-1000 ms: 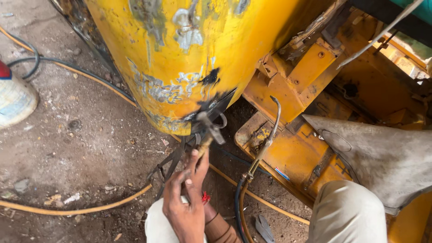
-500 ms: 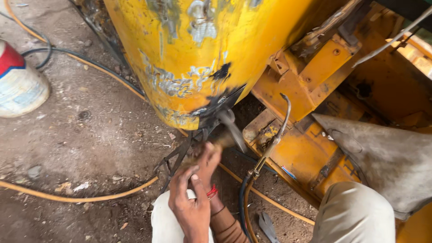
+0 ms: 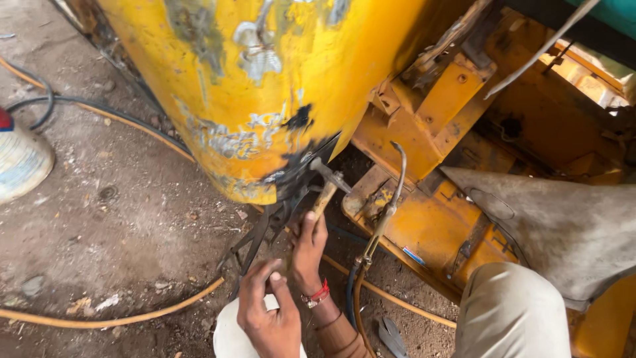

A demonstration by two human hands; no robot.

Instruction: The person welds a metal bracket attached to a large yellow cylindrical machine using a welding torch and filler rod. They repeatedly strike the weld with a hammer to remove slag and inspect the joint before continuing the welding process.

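1. A hammer (image 3: 326, 187) is grasped by its wooden handle in the right hand (image 3: 309, 250); its metal head is held against the blackened lower edge of the yellow tank (image 3: 265, 99).
2. The left hand (image 3: 267, 315) is held with fingers loosely curled just above a white object (image 3: 228, 335); whether anything is gripped cannot be told.
3. A torch (image 3: 384, 205) is seen just beside the hammer.

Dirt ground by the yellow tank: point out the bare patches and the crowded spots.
Bare dirt lies between the big yellow metal tank, the white plastic container and the orange hose. It is crowded under the tank's lower edge, where the right hand grips a wooden-handled hammer beside the left hand.
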